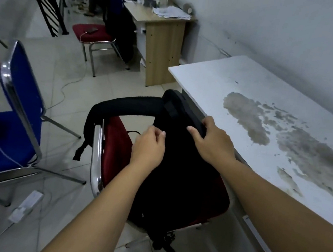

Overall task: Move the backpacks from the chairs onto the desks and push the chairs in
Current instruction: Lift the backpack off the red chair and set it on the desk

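Observation:
A black backpack lies on the seat of a red chair with a chrome frame, just left of a white desk with a worn, stained top. One shoulder strap arcs out over the chair's back. My right hand grips the padded top edge of the backpack near the desk's edge. My left hand is closed on the backpack's left side, fingers curled at the fabric. The chair stands pulled out from the desk.
A blue chair stands to the left, with a power strip and cables on the floor. Farther back, a second red chair holding a phone stands by a wooden desk cluttered with papers; dark clothing hangs over its back.

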